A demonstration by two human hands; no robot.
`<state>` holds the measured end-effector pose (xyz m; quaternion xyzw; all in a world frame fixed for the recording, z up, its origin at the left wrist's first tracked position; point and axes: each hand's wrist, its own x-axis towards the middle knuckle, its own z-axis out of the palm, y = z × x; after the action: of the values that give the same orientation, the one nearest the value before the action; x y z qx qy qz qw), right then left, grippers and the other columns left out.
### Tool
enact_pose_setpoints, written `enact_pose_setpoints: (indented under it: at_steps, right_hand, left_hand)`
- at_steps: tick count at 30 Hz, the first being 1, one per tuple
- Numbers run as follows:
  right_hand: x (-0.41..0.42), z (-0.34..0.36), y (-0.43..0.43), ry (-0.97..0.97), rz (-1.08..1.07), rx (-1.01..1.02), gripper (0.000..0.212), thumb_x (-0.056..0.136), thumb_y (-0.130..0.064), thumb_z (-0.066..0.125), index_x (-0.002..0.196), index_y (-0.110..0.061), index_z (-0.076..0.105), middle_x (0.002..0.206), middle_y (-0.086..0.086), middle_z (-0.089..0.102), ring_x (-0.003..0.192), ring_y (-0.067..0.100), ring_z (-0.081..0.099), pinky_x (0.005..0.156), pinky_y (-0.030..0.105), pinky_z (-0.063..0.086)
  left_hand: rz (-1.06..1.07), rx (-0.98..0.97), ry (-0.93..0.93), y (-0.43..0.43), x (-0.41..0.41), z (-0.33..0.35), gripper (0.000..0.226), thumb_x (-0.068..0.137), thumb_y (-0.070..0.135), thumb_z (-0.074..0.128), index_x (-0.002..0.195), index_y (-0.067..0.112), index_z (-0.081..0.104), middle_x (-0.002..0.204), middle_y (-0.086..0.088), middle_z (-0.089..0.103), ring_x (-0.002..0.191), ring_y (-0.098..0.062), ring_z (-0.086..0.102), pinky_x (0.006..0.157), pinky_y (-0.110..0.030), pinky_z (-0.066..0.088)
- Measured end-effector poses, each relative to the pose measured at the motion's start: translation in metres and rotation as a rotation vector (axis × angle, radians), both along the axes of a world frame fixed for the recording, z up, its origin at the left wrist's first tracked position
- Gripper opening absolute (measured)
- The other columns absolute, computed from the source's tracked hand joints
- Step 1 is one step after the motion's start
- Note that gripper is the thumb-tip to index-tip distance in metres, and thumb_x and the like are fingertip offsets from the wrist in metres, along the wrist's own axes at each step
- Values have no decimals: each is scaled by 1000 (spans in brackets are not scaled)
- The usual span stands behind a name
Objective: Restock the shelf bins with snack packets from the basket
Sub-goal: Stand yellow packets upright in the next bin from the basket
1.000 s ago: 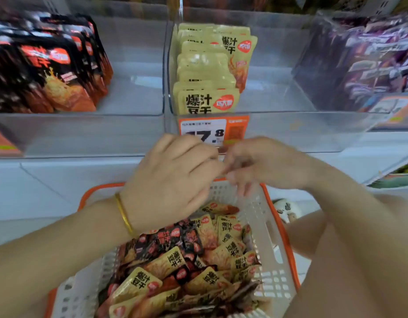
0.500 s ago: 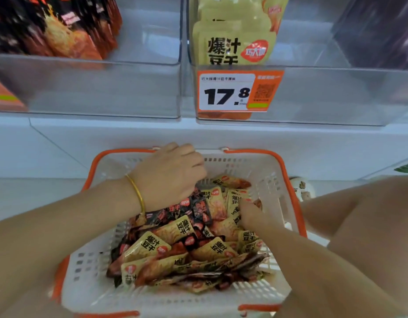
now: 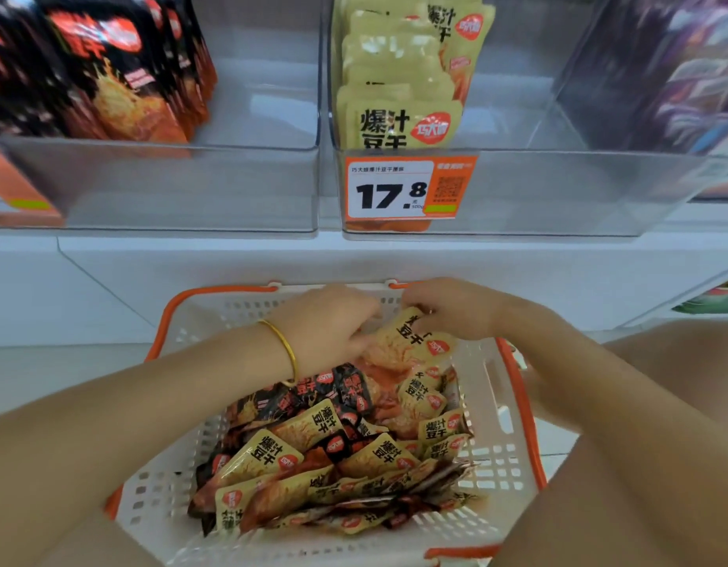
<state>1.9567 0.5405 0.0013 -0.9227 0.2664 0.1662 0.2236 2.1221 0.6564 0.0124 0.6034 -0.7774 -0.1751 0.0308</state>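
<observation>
Since half a second ago the right hand [image 3: 448, 311] has risen from the pile [image 3: 313, 456], its fingers pinching a yellow packet [image 3: 413, 341] at the 12 o'clock end of the basket [image 3: 215, 321]. The packet's long axis runs roughly 2 to 8 o'clock, with the printed top toward 2. The left hand [image 3: 329, 325] touches the packet's 9 o'clock edge (I cannot tell whether its fingers grip). Black lettering, red logo. At 12 o'clock stands the bin [image 3: 558, 190] with its price tag [image 3: 403, 186].

Basket [image 3: 157, 501] white, orange-rimmed; packets [image 3: 268, 454] yellow and black.
</observation>
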Motion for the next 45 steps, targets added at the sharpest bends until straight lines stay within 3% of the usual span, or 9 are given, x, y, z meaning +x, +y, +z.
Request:
enact_pose_setpoints:
  at_steps: [5, 8, 11, 14, 16, 18, 22, 27, 45]
  right_hand:
    - [-27, 58, 27, -512, -377, 411, 8, 87, -4, 63, 91, 2, 59, 82, 22, 64, 72, 18, 57, 69, 32, 46]
    - [-49, 70, 36, -806, -698, 634, 18, 84, -20, 69, 93, -5, 64, 80, 8, 69, 71, 17, 65, 67, 30, 53]
    - [-59, 84, 46, -856, -673, 851, 44, 69, -32, 82, 104, -12, 67, 101, 9, 72, 88, 25, 70, 69, 33, 58]
    - [-54, 117, 42, -910, -621, 743, 33, 69, -14, 78, 99, -10, 68, 92, 7, 73, 77, 19, 70, 64, 29, 59]
    - [-49, 147, 23, -1023, -690, 637, 21, 70, -18, 68, 90, -10, 68, 80, 4, 73, 66, 15, 68, 60, 28, 59]
    - [-44, 169, -9, -1086, -808, 449, 5, 81, -12, 65, 87, -13, 67, 77, 0, 72, 65, 13, 68, 60, 28, 59]
    - [-19, 171, -90, -818, -907, -36, 20, 84, -8, 69, 103, -12, 66, 98, 8, 69, 83, 24, 67, 75, 42, 58]
    - [31, 140, -147, -474, -982, -15, 35, 79, -11, 74, 111, -5, 60, 106, 12, 66, 91, 26, 67, 80, 41, 57]
    - [58, 109, -186, -512, -1029, -236, 33, 84, -26, 70, 109, -7, 61, 108, 9, 66, 100, 27, 64, 88, 33, 53]
  left_hand:
    - [124, 7, 274, -4, -15, 30, 18, 86, 30, 65, 87, 16, 54, 80, 4, 57, 79, -20, 55, 61, -29, 41]
    - [241, -14, 622, -5, -21, 54, 16, 82, 18, 70, 88, 6, 61, 88, -9, 70, 84, -24, 66, 75, -40, 52]
    - [279, -154, 799, -9, -27, 86, 8, 83, 14, 69, 85, 10, 63, 83, 1, 72, 72, -6, 67, 63, -27, 53]
    - [284, -309, 842, -20, -31, 121, 7, 84, 18, 67, 83, 16, 60, 73, 5, 67, 57, 4, 56, 52, -14, 43]
    - [274, -485, 765, -27, -24, 139, 6, 89, 22, 62, 91, 20, 58, 81, 10, 63, 68, 7, 56, 61, -9, 41]
    - [214, -691, 459, -36, -9, 146, 24, 91, 34, 53, 105, 15, 59, 99, 6, 62, 92, 1, 56, 80, -11, 40]
    - [132, -708, -71, -52, 22, 129, 63, 92, 53, 28, 122, 8, 60, 130, -15, 56, 125, -33, 47, 105, -47, 37]
    - [163, -622, -183, -63, 26, 115, 71, 95, 56, 13, 132, 12, 54, 140, -15, 48, 134, -33, 39, 109, -54, 30]
    - [175, -721, -180, -66, 23, 106, 56, 95, 45, 27, 128, 11, 57, 133, -15, 53, 130, -33, 43, 110, -53, 28]
